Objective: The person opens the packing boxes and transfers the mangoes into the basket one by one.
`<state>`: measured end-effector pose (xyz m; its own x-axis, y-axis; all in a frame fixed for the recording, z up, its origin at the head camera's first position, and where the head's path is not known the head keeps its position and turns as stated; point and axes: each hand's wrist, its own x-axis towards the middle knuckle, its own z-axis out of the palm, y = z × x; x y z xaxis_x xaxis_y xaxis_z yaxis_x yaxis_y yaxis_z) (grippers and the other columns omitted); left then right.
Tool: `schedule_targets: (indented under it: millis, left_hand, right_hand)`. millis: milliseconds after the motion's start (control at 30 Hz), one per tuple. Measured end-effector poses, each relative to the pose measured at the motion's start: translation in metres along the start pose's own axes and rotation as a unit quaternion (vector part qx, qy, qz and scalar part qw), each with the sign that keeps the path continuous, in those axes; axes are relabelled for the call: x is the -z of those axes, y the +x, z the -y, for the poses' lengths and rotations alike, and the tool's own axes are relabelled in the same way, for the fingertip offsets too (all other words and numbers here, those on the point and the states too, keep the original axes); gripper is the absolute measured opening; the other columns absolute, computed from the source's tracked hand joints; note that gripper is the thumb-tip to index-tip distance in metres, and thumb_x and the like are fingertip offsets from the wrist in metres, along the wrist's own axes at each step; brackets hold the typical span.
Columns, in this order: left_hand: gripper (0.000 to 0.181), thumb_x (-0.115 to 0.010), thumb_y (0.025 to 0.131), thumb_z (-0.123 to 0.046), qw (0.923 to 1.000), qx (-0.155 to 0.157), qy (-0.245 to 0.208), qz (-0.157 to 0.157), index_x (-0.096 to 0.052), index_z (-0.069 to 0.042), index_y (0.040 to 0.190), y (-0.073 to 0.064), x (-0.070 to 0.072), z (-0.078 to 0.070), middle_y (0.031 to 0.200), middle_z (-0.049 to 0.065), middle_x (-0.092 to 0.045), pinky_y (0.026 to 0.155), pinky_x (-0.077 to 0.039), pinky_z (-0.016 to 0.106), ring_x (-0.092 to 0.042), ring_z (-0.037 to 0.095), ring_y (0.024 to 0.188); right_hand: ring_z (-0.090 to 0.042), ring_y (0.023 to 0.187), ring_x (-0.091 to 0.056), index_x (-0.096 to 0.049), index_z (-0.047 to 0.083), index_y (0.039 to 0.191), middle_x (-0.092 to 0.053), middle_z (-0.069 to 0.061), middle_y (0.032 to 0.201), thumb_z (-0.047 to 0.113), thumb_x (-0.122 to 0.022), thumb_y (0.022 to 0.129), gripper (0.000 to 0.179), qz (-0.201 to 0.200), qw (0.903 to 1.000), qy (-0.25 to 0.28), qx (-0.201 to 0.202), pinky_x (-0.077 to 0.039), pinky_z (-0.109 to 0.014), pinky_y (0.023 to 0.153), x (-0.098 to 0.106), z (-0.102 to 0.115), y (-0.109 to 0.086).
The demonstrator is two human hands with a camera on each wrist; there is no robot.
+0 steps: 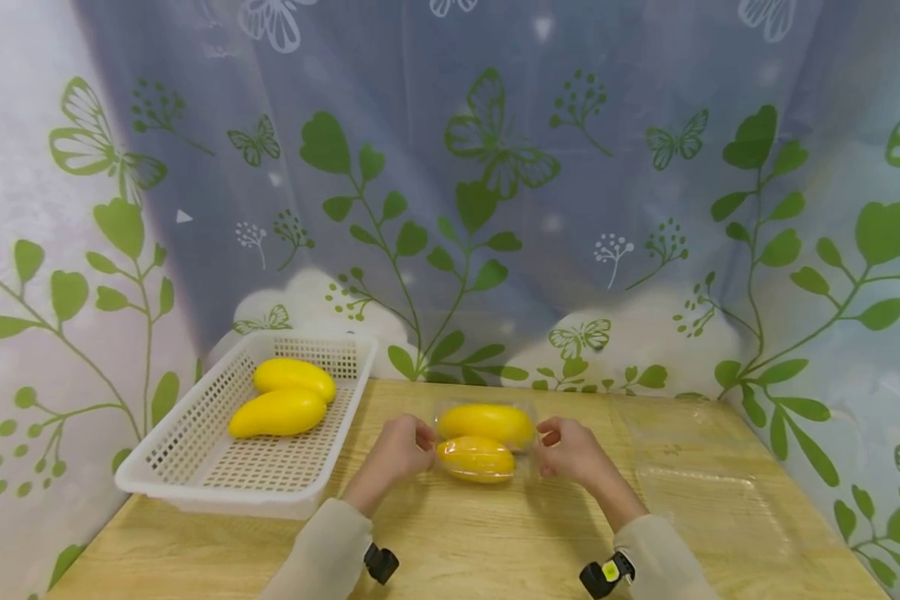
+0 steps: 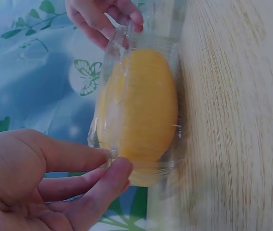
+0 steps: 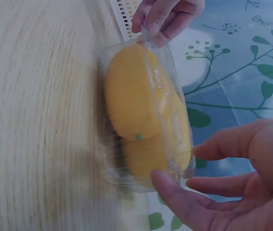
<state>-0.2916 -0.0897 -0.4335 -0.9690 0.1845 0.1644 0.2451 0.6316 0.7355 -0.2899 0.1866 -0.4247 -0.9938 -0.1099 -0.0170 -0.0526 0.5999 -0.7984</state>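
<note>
Two yellow mangoes (image 1: 476, 460) lie side by side in a clear plastic box (image 3: 165, 139) on the wooden table. Clear plastic also covers the tops of the fruit, with glare on it. At the box's left end, my left hand (image 1: 405, 450) pinches the rim between thumb and fingertips. Opposite it, my right hand (image 1: 570, 450) has its thumb and fingers around the rim at the right end. The right wrist view shows the right fingertips (image 3: 161, 180) right at the box corner, thumb on the other side of the edge.
On the left stands a white perforated plastic basket (image 1: 322, 467) with two more mangoes (image 1: 281, 412) in it. Clear plastic packaging (image 1: 712, 508) lies on the right part of the table (image 1: 450, 542). A leaf-and-butterfly patterned curtain (image 1: 450, 250) hangs behind.
</note>
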Motion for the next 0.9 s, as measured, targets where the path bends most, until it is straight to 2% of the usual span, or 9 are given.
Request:
schedule_targets:
  millis: [200,400,633,900]
  left_hand:
    - [0.024,-0.076,0.073,0.007,0.9998,-0.007,0.014,0.013,-0.073,0.007,0.097,-0.011,0.004,-0.004,0.081,0.01,-0.072,0.064,-0.057,0.027,-0.065,0.015,0.072]
    - [0.024,-0.079,0.071,0.004,0.9989,-0.012,0.021,0.039,-0.072,0.005,0.094,-0.018,0.008,-0.008,0.081,0.009,-0.072,0.065,-0.058,0.028,-0.065,0.016,0.073]
    - [0.023,-0.084,0.071,0.003,0.9973,-0.021,0.028,0.065,-0.072,0.006,0.091,-0.025,0.014,-0.013,0.078,0.008,-0.071,0.064,-0.058,0.029,-0.063,0.015,0.071]
    - [0.017,-0.085,0.072,0.0,0.995,-0.035,0.035,0.087,-0.072,-0.001,0.081,-0.03,0.019,-0.017,0.075,0.005,-0.07,0.06,-0.052,0.026,-0.06,0.014,0.067]
  right_hand:
    - [-0.022,0.073,-0.067,-0.053,-0.012,0.137,-0.064,-0.025,0.113,0.003,-0.067,0.093,0.049,0.021,0.9997,-0.013,-0.004,-0.063,-0.039,0.07,0.003,0.005,-0.015]
    - [-0.023,0.07,-0.068,-0.051,-0.015,0.138,-0.067,-0.021,0.101,0.0,-0.068,0.09,0.053,0.043,0.9989,-0.017,0.002,-0.064,-0.041,0.07,0.008,0.008,-0.025]
    - [-0.023,0.07,-0.068,-0.052,-0.013,0.137,-0.068,-0.017,0.095,0.001,-0.069,0.089,0.053,0.063,0.9973,-0.037,0.001,-0.064,-0.04,0.07,0.01,0.011,-0.032]
    - [-0.019,0.068,-0.067,-0.054,-0.013,0.136,-0.069,-0.013,0.088,0.003,-0.071,0.09,0.052,0.082,0.9954,-0.046,0.014,-0.063,-0.037,0.069,0.015,0.009,-0.035]
